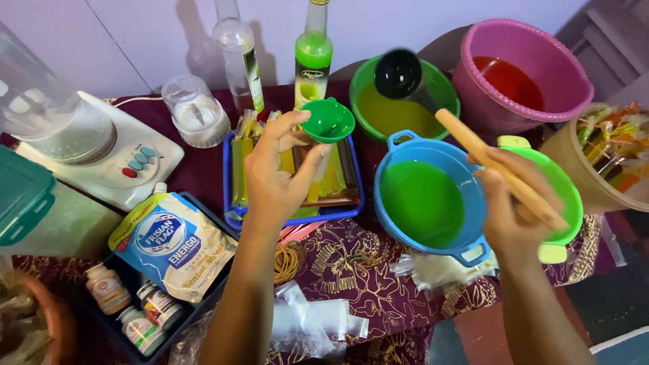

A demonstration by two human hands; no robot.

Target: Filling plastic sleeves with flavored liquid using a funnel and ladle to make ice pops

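My left hand (277,172) holds a small green funnel (328,120) upright, with a thin clear plastic sleeve hanging under it, above a blue tray (351,206) of long filled ice sticks. My right hand (517,206) grips the wooden handle (497,165) of a black ladle (399,73), whose cup is raised over a green bowl of yellow-green liquid (443,91). Below the ladle handle sits a blue bowl (405,145) full of green liquid.
A pink tub (574,74) with red liquid stands at the back right, and a tan bucket (561,149) of coloured ice sticks beside it. A green syrup bottle (313,57), a clear bottle (238,47), a blender (74,135), a milk pouch (172,243) and loose plastic bags (311,324) surround the tray.
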